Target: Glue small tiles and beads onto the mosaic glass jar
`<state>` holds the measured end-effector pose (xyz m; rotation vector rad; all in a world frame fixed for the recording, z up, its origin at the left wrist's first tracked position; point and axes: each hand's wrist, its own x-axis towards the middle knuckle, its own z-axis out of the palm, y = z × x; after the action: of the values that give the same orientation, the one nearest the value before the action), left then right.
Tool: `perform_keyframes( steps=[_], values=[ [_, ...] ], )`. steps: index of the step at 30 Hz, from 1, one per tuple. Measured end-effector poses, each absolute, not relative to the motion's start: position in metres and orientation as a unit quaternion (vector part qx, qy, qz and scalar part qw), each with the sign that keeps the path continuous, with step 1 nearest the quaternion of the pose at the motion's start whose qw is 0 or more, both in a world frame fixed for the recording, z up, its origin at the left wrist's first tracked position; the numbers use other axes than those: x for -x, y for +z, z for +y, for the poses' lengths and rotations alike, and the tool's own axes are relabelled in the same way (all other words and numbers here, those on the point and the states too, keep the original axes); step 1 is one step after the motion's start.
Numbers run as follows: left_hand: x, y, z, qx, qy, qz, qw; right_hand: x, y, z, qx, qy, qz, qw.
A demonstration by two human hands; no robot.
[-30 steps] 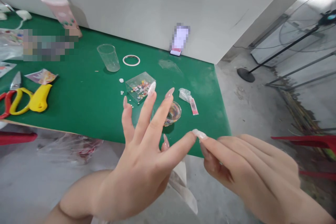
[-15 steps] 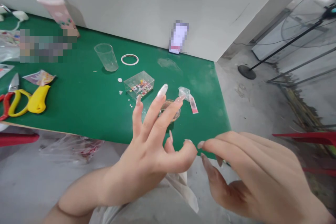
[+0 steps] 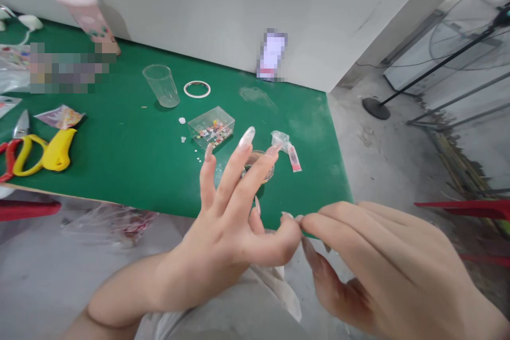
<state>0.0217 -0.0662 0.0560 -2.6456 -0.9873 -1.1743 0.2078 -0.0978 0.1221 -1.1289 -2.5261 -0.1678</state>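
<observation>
My left hand (image 3: 227,223) is raised in front of the green table (image 3: 119,164), back toward me, fingers with long pale nails spread apart and the thumb bent inward. My right hand (image 3: 378,260) comes in from the right, its fingers bunched in a pinch whose tips touch the nail of my left thumb; whether anything sits between them I cannot make out. Behind my left fingers lies a small glass dish (image 3: 263,170), partly hidden. A clear plastic box of small coloured bits (image 3: 212,126) stands just beyond it.
A clear cup (image 3: 161,86), a white ring (image 3: 197,88), a small sachet (image 3: 287,150), yellow-handled cutters (image 3: 43,151) and a pink tumbler with straw (image 3: 90,18) sit on the table. A fan stand (image 3: 374,108) and red chair parts (image 3: 462,210) are on the floor at right.
My left thumb has bent inward from stretched out, and the left hand has dropped a little. My right fingertips have closed into a pinch against the thumb's nail.
</observation>
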Motion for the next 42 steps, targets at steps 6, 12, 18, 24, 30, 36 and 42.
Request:
perform_keyframes(
  steps=[6, 12, 18, 24, 30, 36, 42],
  values=[
    [-0.020, 0.058, -0.067, 0.874, -0.359, -0.323, 0.052, -0.207, 0.125, -0.100, 0.392, -0.100, -0.902, 0.154],
    [-0.017, 0.059, -0.069, 0.881, -0.342, -0.324, 0.043, -0.204, 0.130, -0.094, 0.384, -0.094, -0.908, 0.140],
    [-0.017, 0.060, -0.070, 0.878, -0.345, -0.329, 0.045, -0.204, 0.132, -0.093, 0.381, -0.075, -0.912, 0.133],
    [-0.018, 0.061, -0.070, 0.876, -0.350, -0.329, 0.040, -0.206, 0.134, -0.096, 0.381, -0.063, -0.915, 0.116],
    [-0.019, 0.062, -0.068, 0.873, -0.364, -0.322, 0.047, -0.209, 0.132, -0.098, 0.387, -0.054, -0.914, 0.107],
    [-0.019, 0.061, -0.070, 0.871, -0.358, -0.336, 0.038, -0.204, 0.133, -0.095, 0.377, -0.079, -0.913, 0.137],
    [-0.019, 0.058, -0.071, 0.871, -0.350, -0.342, 0.037, -0.203, 0.131, -0.096, 0.393, -0.078, -0.902, 0.161]
  ],
)
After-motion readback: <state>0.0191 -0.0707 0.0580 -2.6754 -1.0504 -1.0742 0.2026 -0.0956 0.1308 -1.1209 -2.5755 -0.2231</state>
